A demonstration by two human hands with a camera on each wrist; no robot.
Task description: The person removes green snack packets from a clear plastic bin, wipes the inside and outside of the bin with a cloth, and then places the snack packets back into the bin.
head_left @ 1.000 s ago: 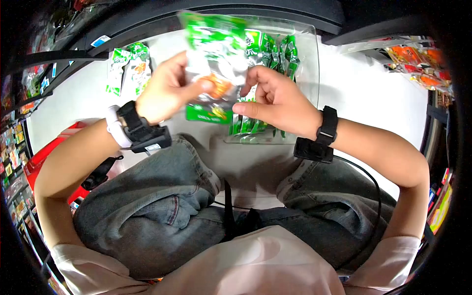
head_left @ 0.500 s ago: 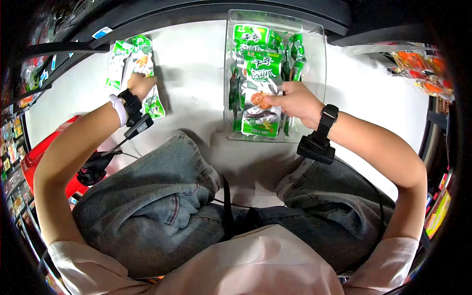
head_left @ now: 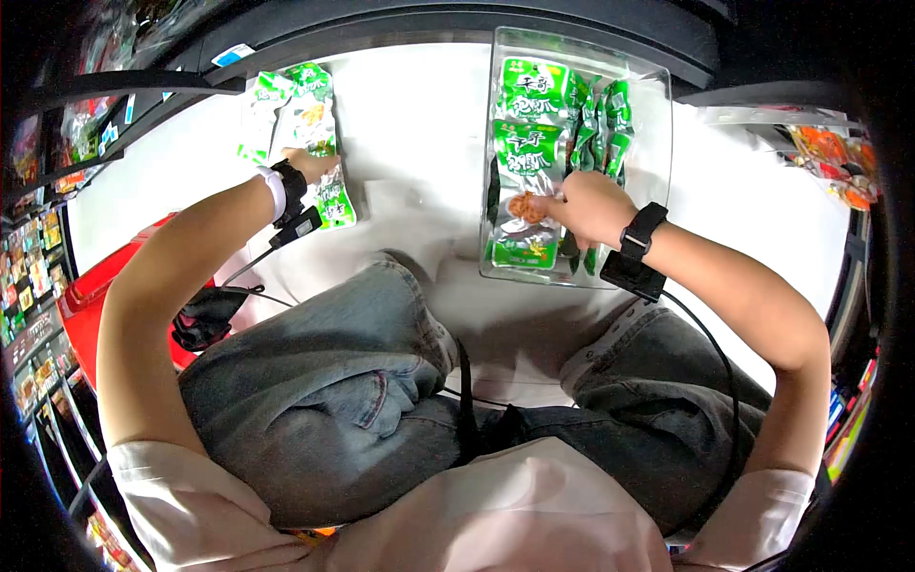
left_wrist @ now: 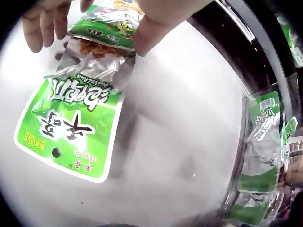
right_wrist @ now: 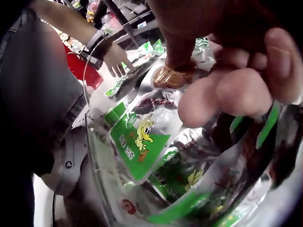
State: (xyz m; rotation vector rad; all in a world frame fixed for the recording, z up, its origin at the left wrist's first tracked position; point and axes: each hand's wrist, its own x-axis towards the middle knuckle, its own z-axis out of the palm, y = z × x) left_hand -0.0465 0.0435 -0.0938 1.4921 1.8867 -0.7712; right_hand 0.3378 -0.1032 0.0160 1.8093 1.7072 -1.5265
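Green and silver snack packets with a duck print lie in two places. At the left, my left hand (head_left: 311, 166) is over a few loose packets (head_left: 314, 105). In the left wrist view its thumb (left_wrist: 147, 35) lies at one edge of an upper packet (left_wrist: 106, 29), while the fingers hang at the other edge. A lower packet (left_wrist: 71, 127) sticks out below it. My right hand (head_left: 599, 208) holds the side of a front packet (head_left: 527, 153) in the clear bin (head_left: 658, 172), thumb on its food picture and other fingers curled by its right edge.
More green packets (head_left: 618, 105) stand along the bin's right side. A red basket (head_left: 95, 305) is by my left arm, with a black pouch (head_left: 205, 319) next to it. Dark shelf edges (head_left: 429, 21) run along the back; orange packets (head_left: 829, 157) hang at the right.
A second ago both hands held a packet up in the middle. It then came down into the bin under the right hand, and the left hand moved to the loose packets. Since then the hands stay put.
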